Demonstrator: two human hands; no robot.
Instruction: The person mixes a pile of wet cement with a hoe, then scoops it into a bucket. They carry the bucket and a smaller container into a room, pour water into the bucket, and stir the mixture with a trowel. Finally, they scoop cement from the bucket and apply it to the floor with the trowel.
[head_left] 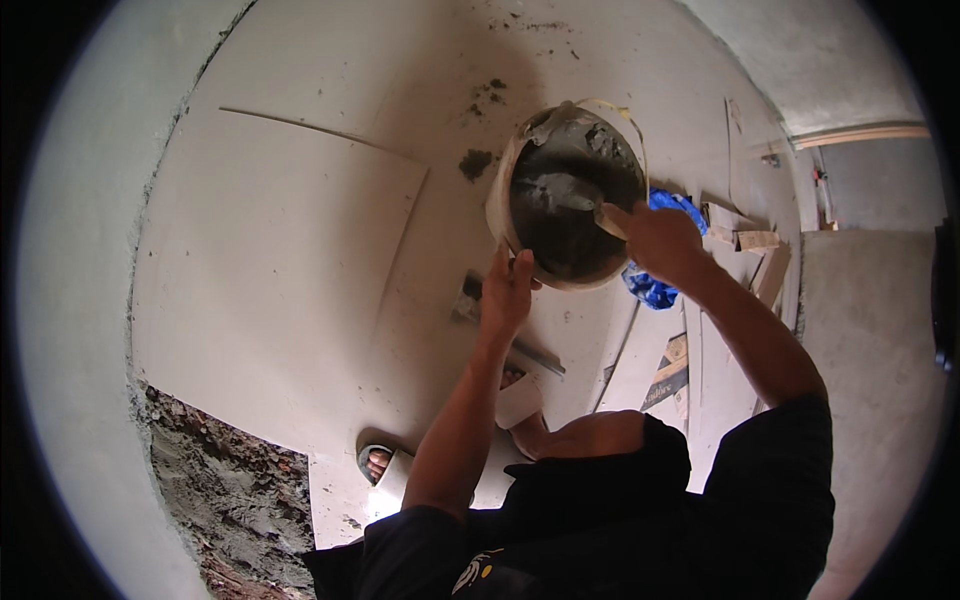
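Floor surrounding bucket | left hand grasping rim, likely steadying it | right hand gripping tool inside, apparently working mortar

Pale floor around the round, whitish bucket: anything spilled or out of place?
Yes: dark grey, irregular clumps lie on the pale, smooth floor, left of the round, whitish bucket. They contrast sharply and may have spilled from the grey, pasty mix inside.
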